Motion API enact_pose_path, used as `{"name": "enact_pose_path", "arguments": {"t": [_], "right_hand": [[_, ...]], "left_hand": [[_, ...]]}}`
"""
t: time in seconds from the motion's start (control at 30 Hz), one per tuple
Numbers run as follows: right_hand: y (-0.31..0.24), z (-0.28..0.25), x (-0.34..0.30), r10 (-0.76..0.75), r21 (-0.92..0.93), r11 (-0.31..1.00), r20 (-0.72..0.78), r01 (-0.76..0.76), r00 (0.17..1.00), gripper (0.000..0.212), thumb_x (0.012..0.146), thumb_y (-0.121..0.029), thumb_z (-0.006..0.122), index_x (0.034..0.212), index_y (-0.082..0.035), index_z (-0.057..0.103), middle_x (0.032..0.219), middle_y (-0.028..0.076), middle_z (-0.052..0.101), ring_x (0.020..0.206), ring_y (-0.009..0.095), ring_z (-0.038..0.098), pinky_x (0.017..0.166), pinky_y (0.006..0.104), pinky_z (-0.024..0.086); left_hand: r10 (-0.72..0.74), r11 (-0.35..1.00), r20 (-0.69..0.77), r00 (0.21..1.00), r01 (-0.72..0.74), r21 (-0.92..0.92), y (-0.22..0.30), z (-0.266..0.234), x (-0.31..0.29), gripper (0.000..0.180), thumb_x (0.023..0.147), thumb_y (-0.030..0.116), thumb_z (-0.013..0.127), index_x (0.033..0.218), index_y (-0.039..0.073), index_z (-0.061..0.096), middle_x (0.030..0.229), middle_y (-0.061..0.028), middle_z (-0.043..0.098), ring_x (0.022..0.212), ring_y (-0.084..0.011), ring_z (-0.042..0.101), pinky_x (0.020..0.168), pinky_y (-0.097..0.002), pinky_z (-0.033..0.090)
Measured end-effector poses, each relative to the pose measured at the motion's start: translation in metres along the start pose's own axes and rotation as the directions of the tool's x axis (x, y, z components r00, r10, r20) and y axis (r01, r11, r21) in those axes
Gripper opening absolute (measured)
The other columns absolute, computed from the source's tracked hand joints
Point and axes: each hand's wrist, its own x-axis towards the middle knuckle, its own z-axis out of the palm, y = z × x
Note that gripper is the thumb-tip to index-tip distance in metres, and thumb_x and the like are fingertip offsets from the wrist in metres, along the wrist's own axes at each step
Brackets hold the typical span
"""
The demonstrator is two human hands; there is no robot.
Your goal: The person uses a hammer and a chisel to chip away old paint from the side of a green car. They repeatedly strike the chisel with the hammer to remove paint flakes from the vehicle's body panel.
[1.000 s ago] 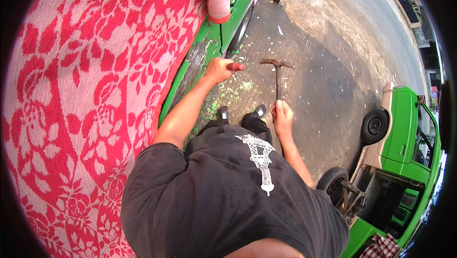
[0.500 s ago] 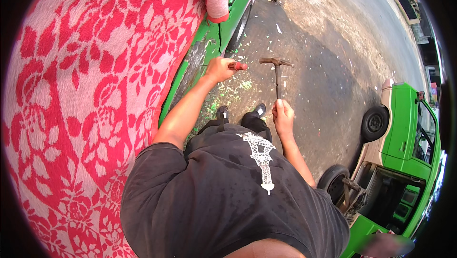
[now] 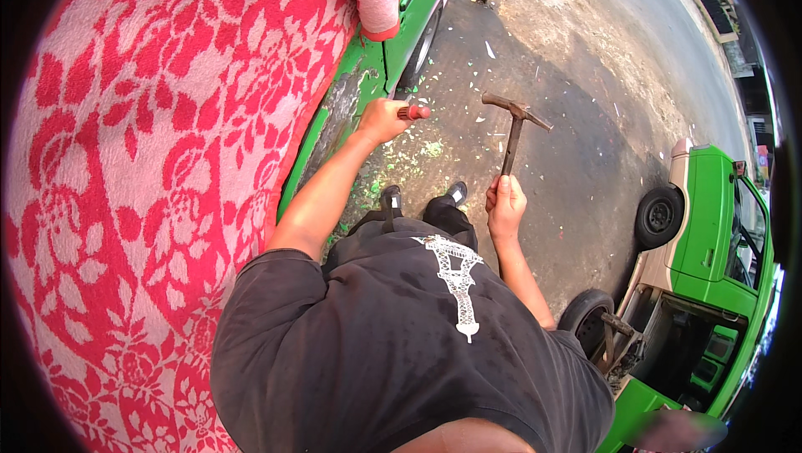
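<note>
My left hand is closed round a screwdriver with a ribbed red handle. The handle's butt points right, and its other end is toward the worn side panel of a green vehicle, where paint is scraped off to bare grey. Whether the tip touches the panel is hidden by my fist. My right hand grips the lower handle of a rusty hammer. The hammer's head is up and to the right of the screwdriver's butt, with a gap between them.
A red and pink floral cloth covers the green vehicle on the left. Paint flakes litter the ground near my shoes. Another green vehicle stands at the right, with a loose-looking wheel beside its open side.
The hammer has swung right, away from the screwdriver, and its head has tilted. My right hand has shifted slightly right. My left hand has barely moved.
</note>
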Motion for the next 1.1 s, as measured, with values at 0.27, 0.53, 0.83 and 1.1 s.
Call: {"name": "enact_pose_path", "arguments": {"t": [0.27,0.53,0.83,1.1], "right_hand": [[-0.0005,0.003,-0.0029,0.081,-0.051,0.995,0.03,-0.08,0.996,0.03,0.104,-0.029,0.052,0.083,-0.008,0.055,0.062,-0.007,0.044,0.053,0.002,0.036,0.046,0.0196,0.028],[0.0014,0.0011,0.0014,0.106,-0.022,0.994,0.033,-0.106,0.994,0.031,0.104,-0.03,0.051,0.083,-0.008,0.054,0.061,-0.007,0.042,0.052,0.002,0.035,0.046,0.02,0.026],[0.0027,0.0017,0.0003,0.129,-0.008,0.992,0.025,-0.129,0.991,0.03,0.104,-0.03,0.05,0.083,-0.008,0.054,0.062,-0.007,0.042,0.052,0.002,0.035,0.046,0.0199,0.026],[0.0044,0.0007,-0.0026,0.132,-0.041,0.991,0.01,-0.131,0.991,0.031,0.104,-0.03,0.051,0.082,-0.008,0.054,0.063,-0.007,0.044,0.052,0.002,0.037,0.047,0.0192,0.028]], "left_hand": [[0.012,0.999,0.031,0.999,-0.013,0.036,0.0084,-0.0038,-0.002,0.023,0.075,0.032,0.075,0.074,0.01,0.067,0.07,-0.0141,0.066,0.067,-0.0345,0.064,0.061,-0.0442,0.049],[0.038,0.999,0.019,0.999,-0.038,0.025,0.0114,-0.0045,0.0002,0.025,0.076,0.034,0.075,0.072,0.01,0.066,0.07,-0.014,0.065,0.068,-0.0354,0.065,0.061,-0.045,0.049],[0.054,0.997,0.03,0.998,-0.056,0.061,0.007,-0.0031,-0.0012,0.025,0.075,0.037,0.075,0.072,0.013,0.067,0.069,-0.0129,0.066,0.068,-0.0356,0.065,0.062,-0.0463,0.051],[0.026,0.999,0.003,1.0,-0.026,0.047,0.0069,0.0013,-0.0004,0.022,0.076,0.035,0.074,0.073,0.014,0.068,0.07,-0.0129,0.066,0.069,-0.0358,0.066,0.063,-0.0468,0.051]]}}
